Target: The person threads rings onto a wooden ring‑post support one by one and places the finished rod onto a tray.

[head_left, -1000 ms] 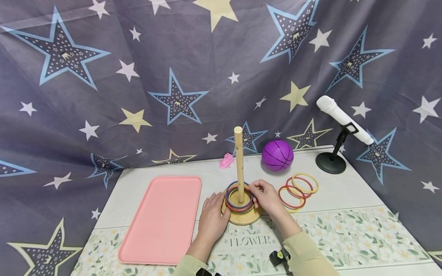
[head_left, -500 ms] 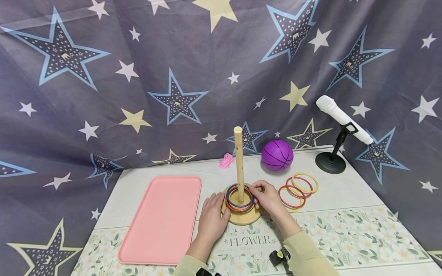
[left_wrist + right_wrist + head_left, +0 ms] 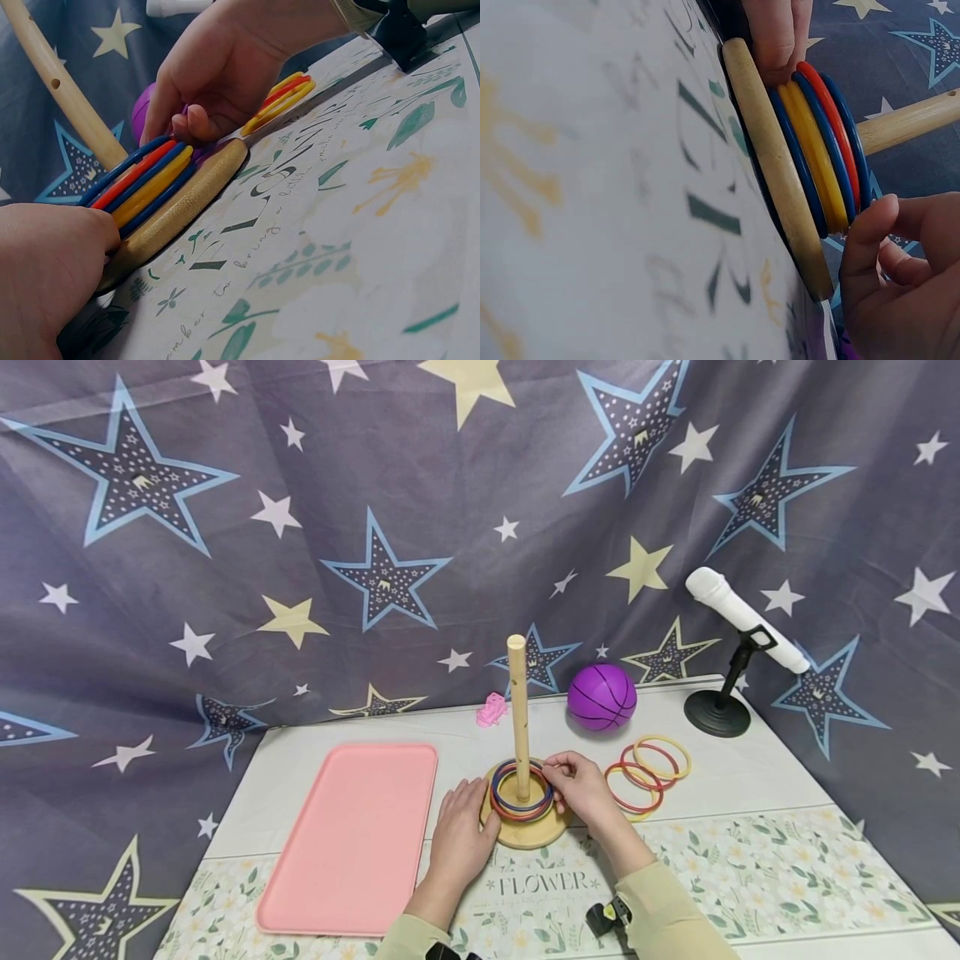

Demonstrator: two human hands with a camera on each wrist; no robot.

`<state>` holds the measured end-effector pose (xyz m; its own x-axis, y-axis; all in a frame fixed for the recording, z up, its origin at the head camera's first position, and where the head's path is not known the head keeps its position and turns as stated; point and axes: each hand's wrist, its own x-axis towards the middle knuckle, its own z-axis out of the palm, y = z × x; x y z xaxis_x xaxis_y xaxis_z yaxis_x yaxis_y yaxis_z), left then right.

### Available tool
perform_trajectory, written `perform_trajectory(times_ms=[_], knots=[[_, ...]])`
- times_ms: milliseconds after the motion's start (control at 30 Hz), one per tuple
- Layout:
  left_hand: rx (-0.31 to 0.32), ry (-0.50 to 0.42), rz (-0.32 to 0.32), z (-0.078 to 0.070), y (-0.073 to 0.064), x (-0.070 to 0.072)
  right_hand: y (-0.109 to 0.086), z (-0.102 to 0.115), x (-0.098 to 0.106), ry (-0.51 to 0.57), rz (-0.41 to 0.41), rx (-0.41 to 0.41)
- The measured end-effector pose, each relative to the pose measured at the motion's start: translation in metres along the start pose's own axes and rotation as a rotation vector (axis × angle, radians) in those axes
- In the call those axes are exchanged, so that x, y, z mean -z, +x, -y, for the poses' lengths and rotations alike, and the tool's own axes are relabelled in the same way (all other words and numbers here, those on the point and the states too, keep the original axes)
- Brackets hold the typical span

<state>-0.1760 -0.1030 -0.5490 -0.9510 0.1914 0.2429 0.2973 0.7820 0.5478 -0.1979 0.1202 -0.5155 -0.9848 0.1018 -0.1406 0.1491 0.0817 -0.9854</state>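
Note:
A wooden peg (image 3: 519, 718) rises from a round wooden base (image 3: 528, 837) at the table's middle. Around its foot lie several stacked rings: a blue ring (image 3: 853, 142) on top, a red ring (image 3: 827, 97) beneath, then blue and yellow rings (image 3: 154, 185). My left hand (image 3: 462, 831) rests at the left side of the base, fingers fairly straight and thumb at the stack's near edge. On the right side, my right hand (image 3: 583, 789) pinches the top blue ring's edge between thumb and forefinger, the other fingers curled in.
Loose red and yellow rings (image 3: 635, 811) overlap on the table to the right. A purple ball (image 3: 602, 697), a small pink toy (image 3: 492, 710) and a white microphone (image 3: 750, 620) on a black stand are at the back. To the left lies a pink tray (image 3: 348, 843).
The top blue ring has shifted slightly right and sits lower, more in line with the rings beneath. My right hand has moved very slightly right; my left hand has stayed put.

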Motion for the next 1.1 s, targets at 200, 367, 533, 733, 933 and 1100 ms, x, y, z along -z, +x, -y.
perform_trajectory(times_ms=[200,367,533,733,933,1100], knots=[[0.003,-0.002,0.002,0.0,0.0,0.0,0.0,0.003,0.006,0.0,-0.014,0.002],[0.005,-0.004,0.003,0.0,0.0,0.0,-0.001,0.005,0.015,-0.007,-0.032,0.014],[0.004,-0.001,-0.001,0.001,0.0,0.0,-0.002,0.006,0.027,-0.006,-0.04,0.018],[0.002,0.0,-0.003,0.002,0.0,-0.001,-0.004,0.006,0.041,-0.025,-0.045,0.029],[0.003,-0.005,-0.004,0.001,0.0,-0.001,-0.007,0.007,0.055,-0.058,-0.06,0.03],[0.005,-0.01,-0.004,0.001,0.0,-0.001,-0.011,0.006,0.068,-0.077,-0.054,0.031]])
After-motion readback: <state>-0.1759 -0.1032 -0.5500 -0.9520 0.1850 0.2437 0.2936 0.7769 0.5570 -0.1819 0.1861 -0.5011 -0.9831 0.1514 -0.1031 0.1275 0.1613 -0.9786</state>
